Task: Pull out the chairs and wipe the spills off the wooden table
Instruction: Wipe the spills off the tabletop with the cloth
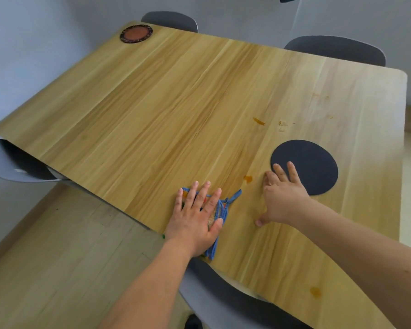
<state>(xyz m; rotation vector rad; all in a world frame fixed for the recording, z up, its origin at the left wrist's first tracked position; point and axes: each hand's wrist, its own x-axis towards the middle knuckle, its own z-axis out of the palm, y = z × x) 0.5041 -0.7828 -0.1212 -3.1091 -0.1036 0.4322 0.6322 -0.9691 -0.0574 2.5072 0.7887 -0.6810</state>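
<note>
A wooden table (164, 103) fills the view. My left hand (196, 217) lies flat, fingers spread, pressing a blue-edged cloth (223, 205) onto the table near its front edge. My right hand (280, 198) rests open on the table beside it, fingertips touching the edge of a dark round mat (311, 162). Orange spills show on the wood: one (248, 178) between my hands, one (259, 121) farther out, one (315, 292) near the front edge, and faint smears (318, 96) at the right.
Grey chairs are tucked at the table: two at the far side (173, 20) (337, 49), one at the left (12, 162), one just below me (223, 298). A brown round coaster (136, 33) sits at the far left corner. Walls stand close behind.
</note>
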